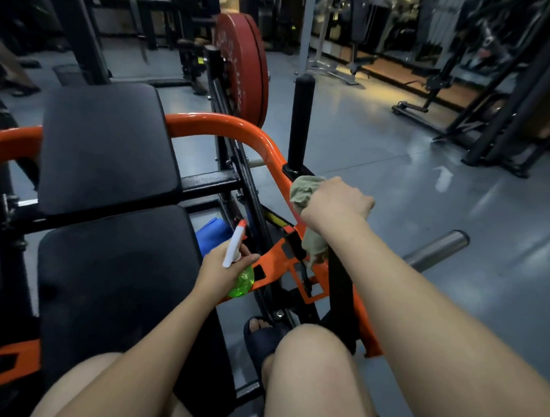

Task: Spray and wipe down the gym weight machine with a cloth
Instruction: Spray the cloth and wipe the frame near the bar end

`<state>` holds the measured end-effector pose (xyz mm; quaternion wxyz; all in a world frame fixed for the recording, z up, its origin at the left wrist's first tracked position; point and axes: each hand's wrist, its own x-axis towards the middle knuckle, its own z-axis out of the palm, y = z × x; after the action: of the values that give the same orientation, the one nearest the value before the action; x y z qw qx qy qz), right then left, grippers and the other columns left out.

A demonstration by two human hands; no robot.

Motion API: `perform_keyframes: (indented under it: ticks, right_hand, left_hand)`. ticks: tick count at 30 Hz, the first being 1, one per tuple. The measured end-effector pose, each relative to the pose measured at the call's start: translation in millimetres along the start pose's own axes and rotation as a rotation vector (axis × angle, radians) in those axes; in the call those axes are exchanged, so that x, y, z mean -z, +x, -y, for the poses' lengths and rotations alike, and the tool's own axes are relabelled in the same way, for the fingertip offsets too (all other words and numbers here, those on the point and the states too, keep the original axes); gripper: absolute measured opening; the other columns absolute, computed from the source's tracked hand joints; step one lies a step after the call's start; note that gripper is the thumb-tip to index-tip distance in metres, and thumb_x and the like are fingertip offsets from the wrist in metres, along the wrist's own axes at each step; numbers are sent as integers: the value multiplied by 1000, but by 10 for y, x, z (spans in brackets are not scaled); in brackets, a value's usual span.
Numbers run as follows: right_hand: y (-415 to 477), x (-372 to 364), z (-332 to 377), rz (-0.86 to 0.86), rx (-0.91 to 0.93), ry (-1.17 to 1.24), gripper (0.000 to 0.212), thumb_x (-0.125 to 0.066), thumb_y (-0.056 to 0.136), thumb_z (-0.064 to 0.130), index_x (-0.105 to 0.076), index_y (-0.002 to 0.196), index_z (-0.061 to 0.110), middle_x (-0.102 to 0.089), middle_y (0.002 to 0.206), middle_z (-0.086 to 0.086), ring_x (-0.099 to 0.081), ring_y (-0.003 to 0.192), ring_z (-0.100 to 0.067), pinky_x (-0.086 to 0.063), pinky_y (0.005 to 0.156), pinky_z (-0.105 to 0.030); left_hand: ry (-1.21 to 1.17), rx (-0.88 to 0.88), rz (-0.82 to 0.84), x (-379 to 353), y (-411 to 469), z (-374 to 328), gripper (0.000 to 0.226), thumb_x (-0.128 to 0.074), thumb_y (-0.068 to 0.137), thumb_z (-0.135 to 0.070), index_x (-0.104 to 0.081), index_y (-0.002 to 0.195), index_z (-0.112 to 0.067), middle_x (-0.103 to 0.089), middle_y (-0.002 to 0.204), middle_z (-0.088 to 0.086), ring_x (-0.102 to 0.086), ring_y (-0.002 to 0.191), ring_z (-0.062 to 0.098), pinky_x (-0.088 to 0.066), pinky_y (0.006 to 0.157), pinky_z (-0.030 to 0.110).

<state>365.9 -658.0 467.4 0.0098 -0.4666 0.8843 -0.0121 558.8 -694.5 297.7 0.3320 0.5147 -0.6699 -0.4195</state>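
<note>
Wiping step: right hand (336, 204) clamped on cloth (304, 189) against orange bar (239, 126); left hand (218, 273) gripping spray bottle (235, 247). Next, likely a firm rub down the bar.

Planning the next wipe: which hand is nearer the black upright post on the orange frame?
Right. The right hand, gripping the cloth, is close by the base of the black upright post; the left hand, holding the spray bottle, is lower and further left.

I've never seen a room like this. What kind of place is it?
Most likely a gym. Red weight plates are loaded on an orange-framed machine with black pads, and more exercise racks stand across the grey floor.
</note>
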Motion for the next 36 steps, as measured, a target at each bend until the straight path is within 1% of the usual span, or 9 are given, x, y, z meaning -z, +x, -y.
perform_keyframes:
  ticks: [5, 9, 13, 16, 18, 21, 25, 30, 36]
  right_hand:
    - [64, 118, 238, 122, -91, -166, 41, -55, 85, 28, -58, 124, 14, -55, 109, -5, -59, 99, -33, -43, 96, -51]
    - [277, 101, 522, 120, -85, -192, 52, -58, 86, 32, -54, 136, 15, -55, 123, -7, -58, 110, -36, -36, 104, -65]
    - [437, 52, 647, 75, -79, -122, 54, -60, 89, 34, -54, 138, 14, -60, 129, -7, -60, 114, -33, -45, 104, -51]
    - [447, 21, 620, 39, -60, -128, 41, -59, 89, 29, -61, 127, 14, -62, 114, -4, -61, 101, -29, -52, 91, -40]
    - [400, 15, 545, 14, -35, -130, 41, -59, 91, 30, -59, 128, 15, -58, 112, -3, -57, 95, -28, -49, 76, -35]
    - [301, -9, 368, 4, -38, -91, 53, -62, 91, 34, -49, 136, 11, -57, 121, -3, -59, 107, -27, -40, 67, -37]
    - [-24, -88, 23, -71, -53, 58, 54, -61, 89, 29, -43, 135, 5, -56, 129, -10, -58, 119, -32, -39, 73, -37]
    - [-361, -251, -268, -130, -79, 424, 50, -62, 90, 35, -42, 126, 7, -55, 127, -14, -60, 111, -38, -46, 82, -42]
    - [-210, -22, -132, 43, -119, 121, 42, -59, 85, 27, -52, 123, 10, -59, 111, -7, -61, 103, -30, -49, 93, -41]
  left_hand:
    - [24, 59, -161, -33, 12, -68, 36, -73, 90, -46, -65, 70, -17, -65, 63, 1, -59, 61, 10, -39, 56, 28]
    - [20, 46, -93, 1, -20, -37, 33, -74, 90, -42, -66, 72, -16, -65, 67, 1, -59, 64, 11, -39, 54, 21]
    - [24, 16, -72, 80, -20, 82, 33, -81, 85, -42, -66, 69, -17, -66, 66, 2, -58, 62, 15, -38, 54, 19]
    - [50, 44, -92, 56, -9, 86, 37, -82, 82, -46, -64, 67, -17, -65, 65, 3, -61, 64, 19, -45, 58, 34]
    - [36, 36, -87, 41, -24, 84, 40, -82, 82, -45, -61, 65, -16, -64, 64, 4, -60, 63, 20, -45, 59, 36]
    - [23, 44, -93, 64, -48, 23, 36, -83, 81, -45, -63, 67, -18, -66, 64, 1, -62, 65, 17, -45, 61, 34]
    - [67, 33, -118, 50, -125, -13, 33, -80, 84, -45, -65, 71, -19, -67, 66, -3, -61, 64, 4, -39, 54, 15]
    - [57, 36, -110, 45, -191, -37, 34, -80, 84, -44, -66, 71, -16, -66, 66, -1, -63, 68, 11, -44, 59, 24]
    - [16, 43, -135, -20, -140, -19, 33, -78, 86, -42, -66, 72, -15, -67, 68, 0, -63, 69, 16, -45, 61, 30]
